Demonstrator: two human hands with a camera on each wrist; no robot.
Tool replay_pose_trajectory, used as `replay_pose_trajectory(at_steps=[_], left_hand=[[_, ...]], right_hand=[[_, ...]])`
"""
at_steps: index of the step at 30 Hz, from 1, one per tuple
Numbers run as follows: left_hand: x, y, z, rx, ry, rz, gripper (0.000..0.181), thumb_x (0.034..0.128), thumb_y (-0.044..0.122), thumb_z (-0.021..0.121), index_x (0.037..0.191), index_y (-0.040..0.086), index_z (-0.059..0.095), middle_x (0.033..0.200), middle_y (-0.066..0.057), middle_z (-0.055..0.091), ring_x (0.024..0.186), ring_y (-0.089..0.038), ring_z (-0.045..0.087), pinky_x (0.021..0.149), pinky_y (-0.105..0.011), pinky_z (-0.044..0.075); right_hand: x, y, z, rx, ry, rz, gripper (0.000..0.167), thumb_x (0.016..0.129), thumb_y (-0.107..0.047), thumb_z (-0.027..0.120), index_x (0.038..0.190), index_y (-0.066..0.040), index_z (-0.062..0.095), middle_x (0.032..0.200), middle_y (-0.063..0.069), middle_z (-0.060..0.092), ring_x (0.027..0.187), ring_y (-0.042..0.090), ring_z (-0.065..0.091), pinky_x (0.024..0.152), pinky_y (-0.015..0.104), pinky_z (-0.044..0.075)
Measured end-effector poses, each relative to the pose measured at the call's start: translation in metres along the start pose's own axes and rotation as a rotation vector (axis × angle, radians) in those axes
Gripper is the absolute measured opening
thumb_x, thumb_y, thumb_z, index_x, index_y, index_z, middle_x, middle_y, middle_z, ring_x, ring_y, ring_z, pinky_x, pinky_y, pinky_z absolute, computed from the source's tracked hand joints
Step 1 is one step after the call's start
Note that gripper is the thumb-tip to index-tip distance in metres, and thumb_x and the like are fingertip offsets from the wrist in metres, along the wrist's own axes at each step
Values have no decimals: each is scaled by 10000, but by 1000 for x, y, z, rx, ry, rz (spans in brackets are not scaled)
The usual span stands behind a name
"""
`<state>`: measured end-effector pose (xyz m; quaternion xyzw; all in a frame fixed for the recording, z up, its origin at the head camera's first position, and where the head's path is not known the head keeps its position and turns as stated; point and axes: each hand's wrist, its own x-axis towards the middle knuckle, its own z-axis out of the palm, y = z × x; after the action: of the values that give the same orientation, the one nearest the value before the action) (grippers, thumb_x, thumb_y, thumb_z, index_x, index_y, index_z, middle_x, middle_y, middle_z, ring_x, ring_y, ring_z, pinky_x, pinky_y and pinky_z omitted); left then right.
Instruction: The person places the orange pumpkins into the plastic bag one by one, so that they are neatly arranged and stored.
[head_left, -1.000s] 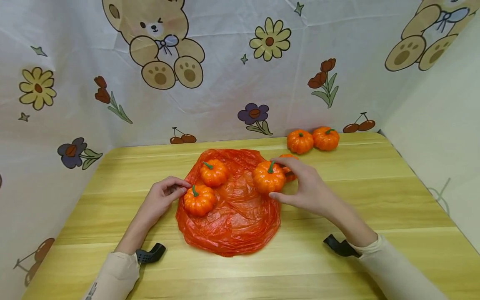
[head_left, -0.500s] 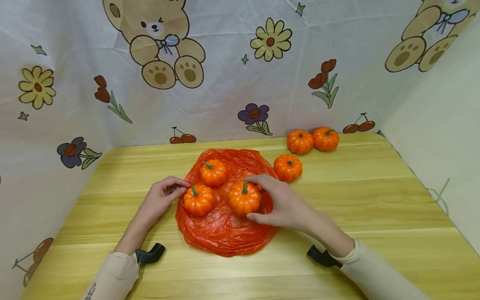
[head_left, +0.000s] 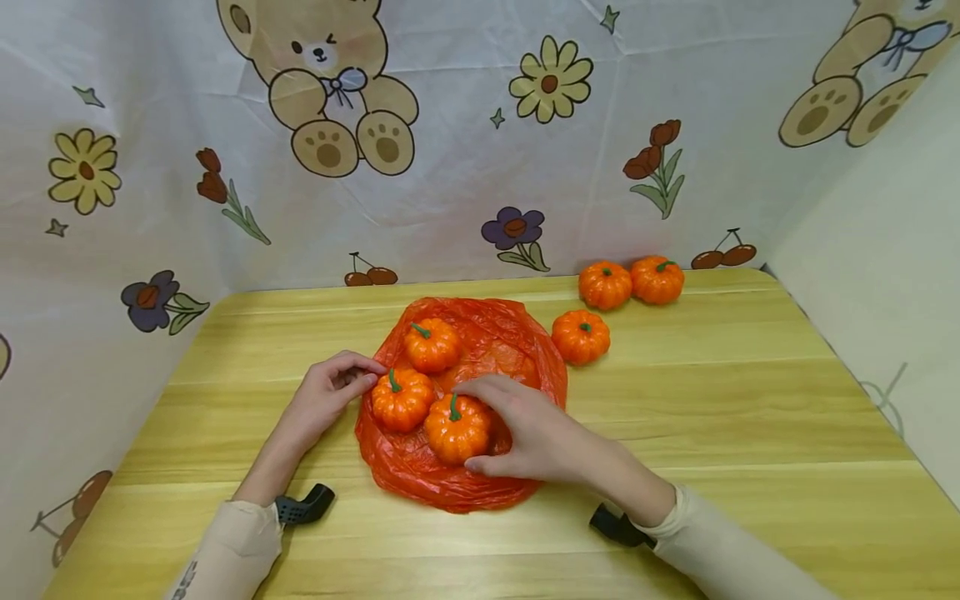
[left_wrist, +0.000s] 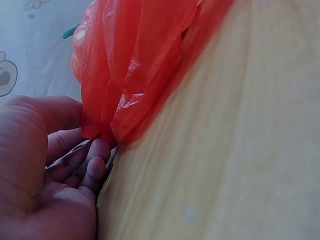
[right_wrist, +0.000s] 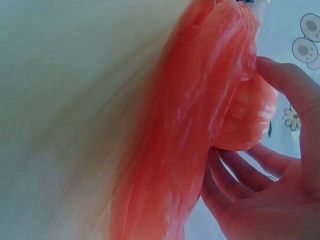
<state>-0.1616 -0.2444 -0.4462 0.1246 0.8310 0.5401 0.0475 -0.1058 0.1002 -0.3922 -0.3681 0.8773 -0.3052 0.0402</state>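
Observation:
A red plastic bag (head_left: 480, 496) lies on the table with its rim rolled into a ring. Inside, on the left, sit two small orange pumpkins, one further back (head_left: 432, 345) and one nearer (head_left: 402, 401). My right hand (head_left: 536, 437) grips a third pumpkin (head_left: 456, 432) by its right side, thumb in front and fingers behind, over the bag's front middle. In the right wrist view the bag's wall partly hides this pumpkin (right_wrist: 247, 115). At the left rim my left hand (head_left: 330, 396) pinches the bag's edge (left_wrist: 102, 127).
Just right of the bag stands another pumpkin (head_left: 581, 337). Two more, one left (head_left: 604, 285) and one right (head_left: 657, 280), sit side by side at the table's back edge. A printed cloth (head_left: 450, 208) hangs behind the wooden table (head_left: 712, 400).
My right hand has carried its pumpkin from the bag's right rim leftward and nearer, beside the front left pumpkin. The left hand has stayed at the rim.

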Motion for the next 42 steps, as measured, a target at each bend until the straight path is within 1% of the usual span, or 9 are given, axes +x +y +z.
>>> replay_pose_trajectory(at_steps=[6,17,24,29,31,36,42], left_hand=[[1,1,1,2,2,-3,194,1044,226,688,1165,97,766,1196,-120,710,983,-146,626,820,-196,519],[-1,0,-1,6,5,-11,191,1043,220,689,1164,93,764,1193,-121,706,987,-149,614,823,-196,512],[-1,0,-1,7,7,-11,188,1040,233,693,1161,109,767,1186,-107,708,970,-159,611,808,-200,510],[1,2,0,1,3,-5,186,1041,224,691,1161,103,765,1185,-111,706,989,-161,617,822,-198,514],[1,2,0,0,4,-4,185,1041,224,691,1159,103,765,1183,-110,706,989,-161,617,821,-198,513],[1,3,0,-1,2,-7,188,1043,219,688,1164,97,763,1185,-118,704,980,-157,611,815,-200,509],[0,3,0,-2,7,-19,190,1042,228,689,1161,99,764,1184,-111,702,950,-161,595,792,-204,496]], right_hand=[[2,-3,6,17,-69,34,762,856,-412,877,1505,-218,527,1481,-48,562,1397,139,512,1179,413,439],[6,-6,10,16,-122,16,777,878,-426,866,1528,-197,508,1492,-47,562,1398,147,522,1186,414,429],[12,-10,8,31,-159,-5,761,894,-382,862,1535,-189,499,1515,-39,551,1419,148,513,1192,406,426],[13,-9,6,52,-195,7,757,905,-363,855,1544,-186,489,1541,-49,535,1443,144,493,1210,403,403],[13,-8,4,59,-201,20,766,905,-377,853,1551,-195,484,1548,-57,530,1450,142,487,1216,400,396],[12,-7,-1,78,-177,36,787,901,-441,844,1556,-192,487,1551,-39,544,1453,153,488,1222,415,386],[12,-2,-12,94,-100,24,760,916,-478,817,1536,-163,513,1527,15,583,1438,163,513,1205,417,409]])
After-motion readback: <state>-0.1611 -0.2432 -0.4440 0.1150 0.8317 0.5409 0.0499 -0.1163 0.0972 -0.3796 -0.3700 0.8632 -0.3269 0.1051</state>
